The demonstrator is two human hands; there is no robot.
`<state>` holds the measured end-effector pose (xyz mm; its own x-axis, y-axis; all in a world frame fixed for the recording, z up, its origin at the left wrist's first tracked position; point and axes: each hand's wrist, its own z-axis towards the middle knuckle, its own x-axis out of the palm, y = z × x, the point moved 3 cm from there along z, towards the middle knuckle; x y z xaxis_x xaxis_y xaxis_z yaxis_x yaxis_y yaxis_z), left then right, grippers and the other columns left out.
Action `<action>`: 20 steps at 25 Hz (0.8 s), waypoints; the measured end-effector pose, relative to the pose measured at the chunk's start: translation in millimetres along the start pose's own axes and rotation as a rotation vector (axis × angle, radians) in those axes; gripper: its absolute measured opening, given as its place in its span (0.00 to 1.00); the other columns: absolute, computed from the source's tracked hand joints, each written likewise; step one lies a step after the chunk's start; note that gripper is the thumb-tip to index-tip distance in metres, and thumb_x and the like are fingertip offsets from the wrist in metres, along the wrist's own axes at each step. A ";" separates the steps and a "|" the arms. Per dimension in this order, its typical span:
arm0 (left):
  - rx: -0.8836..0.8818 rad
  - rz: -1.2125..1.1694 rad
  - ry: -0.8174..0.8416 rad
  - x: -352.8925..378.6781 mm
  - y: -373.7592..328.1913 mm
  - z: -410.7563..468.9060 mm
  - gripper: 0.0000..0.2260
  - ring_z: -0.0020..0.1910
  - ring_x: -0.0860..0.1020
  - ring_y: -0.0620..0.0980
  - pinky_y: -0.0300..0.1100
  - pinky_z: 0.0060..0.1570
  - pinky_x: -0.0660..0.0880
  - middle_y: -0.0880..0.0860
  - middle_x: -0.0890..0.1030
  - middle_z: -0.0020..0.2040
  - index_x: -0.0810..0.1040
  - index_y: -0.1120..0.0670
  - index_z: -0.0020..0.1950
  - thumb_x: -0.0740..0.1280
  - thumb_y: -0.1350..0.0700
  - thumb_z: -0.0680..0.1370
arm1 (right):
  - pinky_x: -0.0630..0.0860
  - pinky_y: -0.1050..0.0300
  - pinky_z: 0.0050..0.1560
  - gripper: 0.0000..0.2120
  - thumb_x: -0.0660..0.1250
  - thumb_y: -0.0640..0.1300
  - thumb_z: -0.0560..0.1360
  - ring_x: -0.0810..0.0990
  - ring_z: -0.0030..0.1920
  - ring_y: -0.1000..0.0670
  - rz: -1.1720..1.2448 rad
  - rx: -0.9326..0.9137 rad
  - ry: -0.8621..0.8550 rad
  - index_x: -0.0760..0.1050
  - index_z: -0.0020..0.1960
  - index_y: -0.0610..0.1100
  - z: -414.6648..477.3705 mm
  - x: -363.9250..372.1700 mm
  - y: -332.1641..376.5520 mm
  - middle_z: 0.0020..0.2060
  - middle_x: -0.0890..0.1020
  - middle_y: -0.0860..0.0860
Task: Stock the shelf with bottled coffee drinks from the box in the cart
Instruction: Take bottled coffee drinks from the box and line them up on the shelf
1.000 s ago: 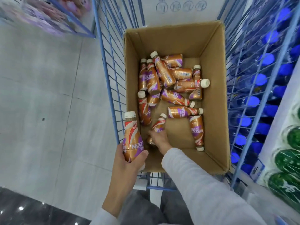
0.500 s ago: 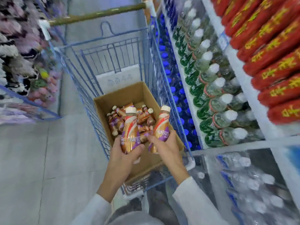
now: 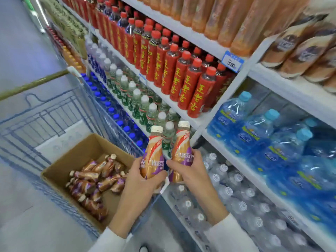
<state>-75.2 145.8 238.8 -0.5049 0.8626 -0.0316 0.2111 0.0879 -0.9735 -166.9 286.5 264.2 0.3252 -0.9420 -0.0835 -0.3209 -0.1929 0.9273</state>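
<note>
My left hand (image 3: pixel 140 186) grasps one coffee bottle (image 3: pixel 152 159) around its lower body. My right hand (image 3: pixel 192 171) grasps a second coffee bottle (image 3: pixel 181 150) the same way. Both bottles stand upright, side by side and nearly touching, above the near right corner of the cart (image 3: pixel 54 113). They are in front of the shelving (image 3: pixel 291 86), not on any board.

The cart's blue wire side runs close along the lower shelves, leaving only a thin gap there. To my left the grey floor (image 3: pixel 21 206) lies open. The cardboard box (image 3: pixel 87 151) sits in the cart with its top open, its walls plain brown and straight-edged. The rest of the coffee drinks (image 3: pixel 94 180) lie in it in a loose heap on their sides.

The two bottles are smooth plastic, waisted toward the neck, with glossy orange and purple sleeves and pale caps. The shelf boards are flat and white, with thin front lips. Red-capped bottles (image 3: pixel 174 75) stand tightly packed on one board. Below them are white-capped green bottles (image 3: pixel 138 102), and to my right are large shrink-wrapped blue water jugs (image 3: pixel 254 131).
</note>
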 end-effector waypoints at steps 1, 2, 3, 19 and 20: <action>0.024 0.018 0.035 16.9 -7.7 -1.7 0.19 0.40 0.84 0.43 0.33 0.36 0.77 0.42 0.85 0.44 0.77 0.41 0.54 0.81 0.52 0.69 | 0.84 0.54 0.43 0.32 0.81 0.52 0.60 0.87 0.44 0.55 0.001 -0.026 -0.038 0.70 0.59 0.56 -7.1 -18.0 4.8 0.44 0.86 0.57; 0.043 0.027 0.069 34.5 -15.8 -3.1 0.18 0.38 0.84 0.42 0.32 0.34 0.76 0.41 0.85 0.43 0.77 0.42 0.54 0.81 0.53 0.70 | 0.84 0.50 0.47 0.31 0.81 0.53 0.60 0.87 0.45 0.55 -0.001 -0.047 -0.079 0.71 0.58 0.56 -13.7 -35.8 8.7 0.45 0.86 0.58; 0.058 0.028 0.113 54.3 -25.2 -5.2 0.18 0.37 0.84 0.41 0.31 0.33 0.76 0.40 0.85 0.42 0.77 0.42 0.54 0.80 0.54 0.70 | 0.84 0.47 0.51 0.31 0.82 0.53 0.60 0.86 0.46 0.55 0.003 -0.065 -0.125 0.71 0.58 0.56 -21.6 -55.6 12.5 0.45 0.86 0.59; 0.492 -0.039 0.644 421.1 -165.4 -159.6 0.21 0.35 0.83 0.41 0.34 0.33 0.79 0.44 0.85 0.41 0.77 0.39 0.51 0.83 0.48 0.64 | 0.78 0.66 0.37 0.25 0.81 0.49 0.68 0.84 0.40 0.58 0.017 -0.431 -0.761 0.69 0.56 0.56 -209.4 -445.3 72.9 0.41 0.84 0.60; 0.530 -0.046 0.641 440.6 -179.1 -165.5 0.24 0.37 0.84 0.42 0.35 0.34 0.79 0.44 0.85 0.43 0.76 0.39 0.53 0.82 0.44 0.62 | 0.76 0.69 0.35 0.25 0.80 0.48 0.68 0.83 0.39 0.60 -0.001 -0.463 -0.789 0.68 0.56 0.56 -214.1 -466.5 79.4 0.41 0.84 0.59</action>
<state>-197.0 592.6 436.8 0.1048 0.9944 -0.0100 -0.3008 0.0221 -0.9534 -153.6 769.3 454.9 -0.4317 -0.8892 -0.1517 0.1233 -0.2248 0.9666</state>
